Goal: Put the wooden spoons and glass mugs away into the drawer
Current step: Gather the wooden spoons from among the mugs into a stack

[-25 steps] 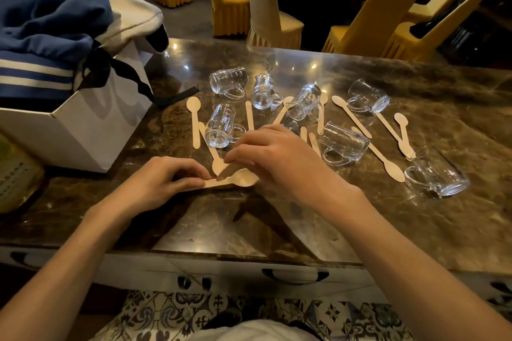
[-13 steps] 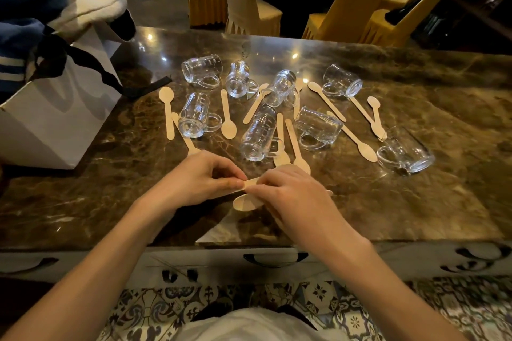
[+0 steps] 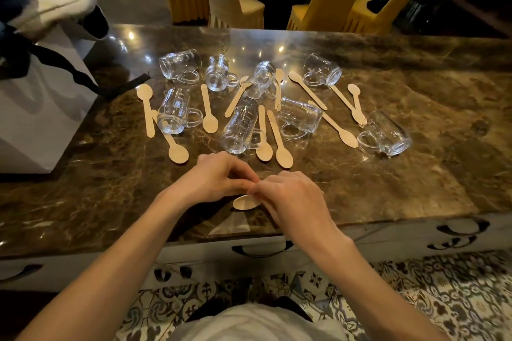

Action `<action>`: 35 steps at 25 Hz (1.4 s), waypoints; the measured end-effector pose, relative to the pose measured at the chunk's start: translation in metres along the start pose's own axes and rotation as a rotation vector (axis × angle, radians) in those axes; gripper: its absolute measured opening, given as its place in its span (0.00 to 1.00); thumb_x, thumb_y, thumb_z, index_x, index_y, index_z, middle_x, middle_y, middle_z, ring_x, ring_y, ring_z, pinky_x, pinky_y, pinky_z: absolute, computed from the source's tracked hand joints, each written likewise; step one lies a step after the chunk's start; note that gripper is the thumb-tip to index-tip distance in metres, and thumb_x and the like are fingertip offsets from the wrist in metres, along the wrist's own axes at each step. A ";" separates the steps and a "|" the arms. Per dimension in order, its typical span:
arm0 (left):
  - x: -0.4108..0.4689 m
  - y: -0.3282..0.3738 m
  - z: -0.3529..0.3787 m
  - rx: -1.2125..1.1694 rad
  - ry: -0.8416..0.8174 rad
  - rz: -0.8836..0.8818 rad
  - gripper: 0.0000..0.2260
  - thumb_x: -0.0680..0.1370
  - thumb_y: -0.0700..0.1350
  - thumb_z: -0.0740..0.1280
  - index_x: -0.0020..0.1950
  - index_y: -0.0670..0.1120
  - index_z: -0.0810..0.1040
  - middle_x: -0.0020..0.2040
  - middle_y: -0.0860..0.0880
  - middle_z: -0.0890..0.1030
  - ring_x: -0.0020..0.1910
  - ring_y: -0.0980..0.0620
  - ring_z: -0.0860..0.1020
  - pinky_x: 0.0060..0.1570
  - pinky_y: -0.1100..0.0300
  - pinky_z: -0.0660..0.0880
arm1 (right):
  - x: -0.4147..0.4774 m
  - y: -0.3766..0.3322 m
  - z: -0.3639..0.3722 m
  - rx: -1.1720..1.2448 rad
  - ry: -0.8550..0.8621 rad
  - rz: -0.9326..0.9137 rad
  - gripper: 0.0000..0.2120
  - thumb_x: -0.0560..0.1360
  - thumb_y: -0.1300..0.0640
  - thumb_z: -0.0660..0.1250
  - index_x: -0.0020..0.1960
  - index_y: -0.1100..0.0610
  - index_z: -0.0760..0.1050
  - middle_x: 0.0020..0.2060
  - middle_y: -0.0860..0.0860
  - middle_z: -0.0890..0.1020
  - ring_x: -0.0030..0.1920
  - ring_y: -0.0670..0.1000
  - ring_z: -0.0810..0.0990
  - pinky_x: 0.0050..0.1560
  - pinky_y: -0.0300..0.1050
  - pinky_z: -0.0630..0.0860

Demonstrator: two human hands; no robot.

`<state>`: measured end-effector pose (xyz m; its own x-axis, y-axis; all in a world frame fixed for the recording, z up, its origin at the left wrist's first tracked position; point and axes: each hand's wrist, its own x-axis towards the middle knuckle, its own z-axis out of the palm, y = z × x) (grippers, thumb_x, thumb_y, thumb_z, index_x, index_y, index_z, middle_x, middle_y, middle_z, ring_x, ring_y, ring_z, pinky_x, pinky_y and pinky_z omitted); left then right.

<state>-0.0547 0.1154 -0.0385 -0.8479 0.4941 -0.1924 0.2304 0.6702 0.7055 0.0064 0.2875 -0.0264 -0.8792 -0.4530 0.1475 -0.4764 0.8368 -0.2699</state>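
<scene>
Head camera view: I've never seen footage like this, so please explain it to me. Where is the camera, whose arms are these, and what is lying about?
There is no machine here. A person wears one camera on the head, looking forward and down, so the two bare arms are their own. The left hand and right hand meet near the counter's front edge and together pinch a wooden spoon. Only its bowl shows beneath the fingers. On the marble counter, eight glass mugs lie scattered among more wooden spoons. A white bag stands at the left. Below the edge is a closed drawer.
</scene>
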 end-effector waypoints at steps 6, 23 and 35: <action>0.001 -0.003 0.007 0.097 0.022 0.002 0.05 0.75 0.51 0.68 0.48 0.60 0.82 0.42 0.63 0.81 0.50 0.61 0.77 0.65 0.46 0.66 | 0.001 0.006 0.013 0.076 -0.012 0.077 0.12 0.78 0.50 0.62 0.58 0.49 0.80 0.50 0.47 0.84 0.48 0.51 0.79 0.49 0.51 0.75; -0.035 -0.029 -0.011 -0.065 0.557 0.123 0.12 0.76 0.58 0.60 0.49 0.56 0.81 0.38 0.61 0.80 0.40 0.63 0.78 0.42 0.70 0.73 | 0.026 -0.002 0.011 0.208 0.106 0.122 0.07 0.74 0.50 0.69 0.51 0.48 0.81 0.44 0.44 0.83 0.44 0.46 0.80 0.44 0.47 0.79; -0.010 -0.099 -0.107 -0.090 0.840 -0.596 0.19 0.79 0.59 0.58 0.61 0.49 0.77 0.58 0.47 0.79 0.57 0.46 0.76 0.58 0.49 0.72 | 0.115 -0.063 0.039 0.168 0.089 0.190 0.15 0.74 0.42 0.66 0.52 0.52 0.80 0.46 0.52 0.83 0.48 0.58 0.81 0.42 0.48 0.73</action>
<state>-0.1198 -0.0153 -0.0332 -0.8807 -0.4735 -0.0139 -0.3435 0.6182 0.7071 -0.0643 0.1707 -0.0295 -0.9529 -0.2576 0.1601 -0.3028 0.8379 -0.4541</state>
